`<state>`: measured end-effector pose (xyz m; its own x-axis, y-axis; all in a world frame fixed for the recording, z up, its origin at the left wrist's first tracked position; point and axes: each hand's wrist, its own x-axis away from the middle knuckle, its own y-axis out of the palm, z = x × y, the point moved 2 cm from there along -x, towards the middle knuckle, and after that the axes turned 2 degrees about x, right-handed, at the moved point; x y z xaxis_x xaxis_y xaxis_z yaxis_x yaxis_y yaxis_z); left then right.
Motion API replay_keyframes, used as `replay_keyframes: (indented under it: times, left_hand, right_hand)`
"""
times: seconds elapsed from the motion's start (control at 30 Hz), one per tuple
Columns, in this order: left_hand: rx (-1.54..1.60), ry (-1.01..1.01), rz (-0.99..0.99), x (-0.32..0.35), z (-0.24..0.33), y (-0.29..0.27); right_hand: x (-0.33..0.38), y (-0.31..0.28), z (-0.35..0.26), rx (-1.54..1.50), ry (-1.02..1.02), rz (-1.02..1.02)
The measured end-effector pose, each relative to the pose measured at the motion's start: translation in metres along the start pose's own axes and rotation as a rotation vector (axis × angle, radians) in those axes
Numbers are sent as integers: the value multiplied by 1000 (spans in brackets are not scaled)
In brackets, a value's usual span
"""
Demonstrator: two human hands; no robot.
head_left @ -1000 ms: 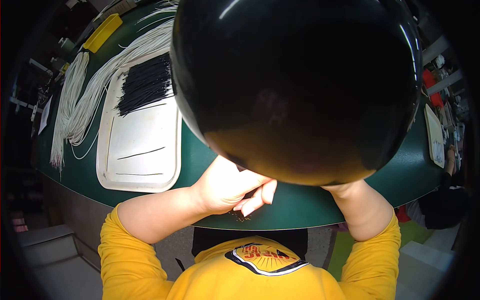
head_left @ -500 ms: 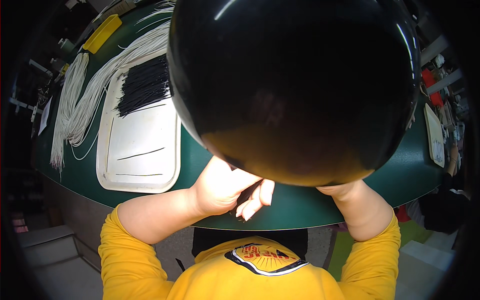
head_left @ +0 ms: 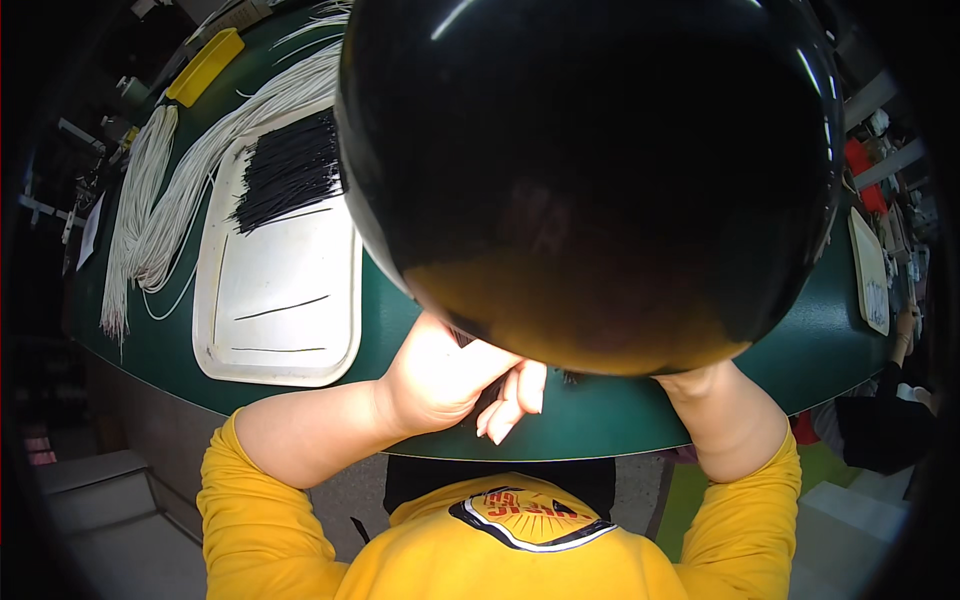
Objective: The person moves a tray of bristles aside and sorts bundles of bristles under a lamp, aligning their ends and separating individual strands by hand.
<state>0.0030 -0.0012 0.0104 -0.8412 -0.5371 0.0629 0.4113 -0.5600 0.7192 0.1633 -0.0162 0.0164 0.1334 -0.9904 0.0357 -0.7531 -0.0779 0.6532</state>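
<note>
A: Where is your left hand [head_left: 440, 375]?
B: On the green desk [head_left: 600, 415], by the white tray [head_left: 285, 300]. Its fingers [head_left: 515, 395] curl down; what they pinch is hidden.
A: Your right hand?
B: Hidden under the black ball [head_left: 590, 170]. Can't tell its grip.

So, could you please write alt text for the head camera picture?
A big black rounded shape blocks most of the view. Below it the left hand rests at the green table edge, the right hand is hidden; a white tray with black wires lies left.
</note>
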Motion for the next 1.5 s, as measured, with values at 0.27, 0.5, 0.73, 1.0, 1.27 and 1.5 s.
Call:
replay_keyframes:
  times: [0.27, 0.5, 0.73, 1.0, 1.27, 1.5]
  left_hand:
    - [-23, 22, -2, -1, 2, 4]
    - [-25, -15, 53, 0, 0, -1]
    - [-27, -39, 18, -4, 0, 4]
    - [-100, -125, 140, 3, -2, -7]
    - [-116, -285, -91, -4, -1, 2]
    - [-77, -204, 124, -6, 3, 0]
  right_hand:
    - [4, 10, -14, 662, -411, -143]
    - [-3, -10, -12, 18, -133, -216]
    - [-1, -7, -2, 460, -208, 139]
    - [-15, 3, 16, 116, -53, 14]
    - [5, 3, 5, 226, -162, 31]
    - [-1, -10, 20, 402, -211, -157]
